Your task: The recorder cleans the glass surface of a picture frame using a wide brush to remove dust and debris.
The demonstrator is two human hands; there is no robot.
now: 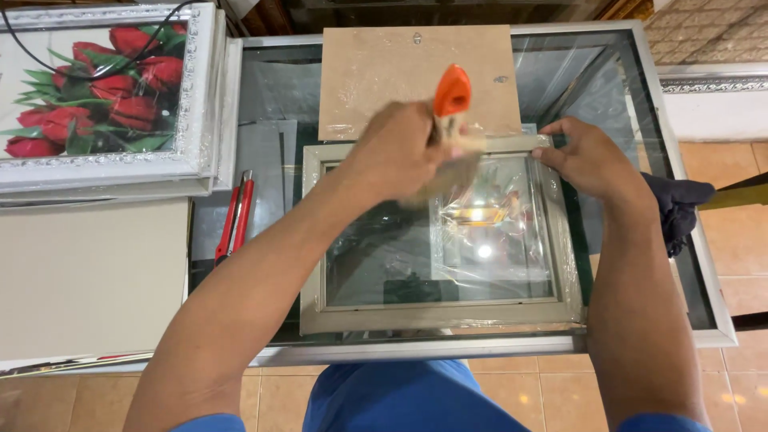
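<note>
Grey plastic-wrapped picture frame (442,314) on glass worktop (632,240) | left hand (398,152) grips orange-handled brush (452,100), dusting glass | right hand (588,156) presses frame's corner, fingers flat | next: steady strokes.

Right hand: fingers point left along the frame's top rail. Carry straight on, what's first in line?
Most likely the brush that the left hand holds over the frame; the right hand presses the top rail. Depth is unclear and the brush is blurred.

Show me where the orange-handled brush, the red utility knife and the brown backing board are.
orange-handled brush (452,92), head view, on the orange handle.
red utility knife (237,218), head view, mid-body.
brown backing board (376,64), head view, bare upper-left face.
</note>
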